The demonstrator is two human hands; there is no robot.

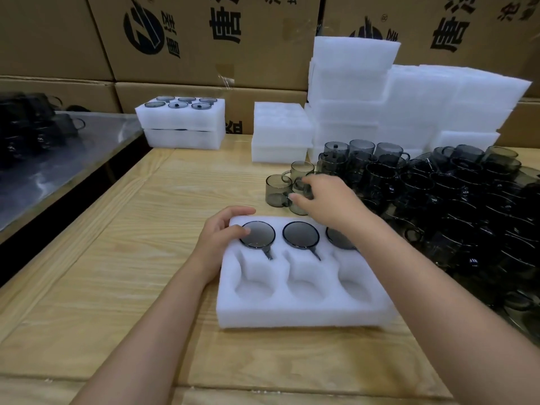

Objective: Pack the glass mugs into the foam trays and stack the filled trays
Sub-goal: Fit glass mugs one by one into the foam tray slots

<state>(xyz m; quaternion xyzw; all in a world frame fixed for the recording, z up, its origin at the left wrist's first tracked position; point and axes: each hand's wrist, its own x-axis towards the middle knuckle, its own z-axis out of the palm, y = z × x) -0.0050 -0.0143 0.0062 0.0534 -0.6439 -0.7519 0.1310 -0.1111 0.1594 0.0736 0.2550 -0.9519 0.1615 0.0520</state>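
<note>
A white foam tray (301,314) lies on the wooden table in front of me. Its far row holds three smoky glass mugs (301,234); the near row of three pockets is bare. My left hand (223,235) rests on the tray's far left corner, thumb near the first mug's rim. My right hand (324,198) reaches past the tray and curls its fingers round a loose mug (298,206) standing just behind it. Two more loose mugs (277,190) stand next to that one.
A big crowd of smoky mugs (438,200) covers the table's right side. Stacks of bare foam trays (350,83) rise behind it. A filled stack of two trays (182,124) stands at the back left. Cardboard boxes (204,39) wall the back; a metal table (43,159) is at left.
</note>
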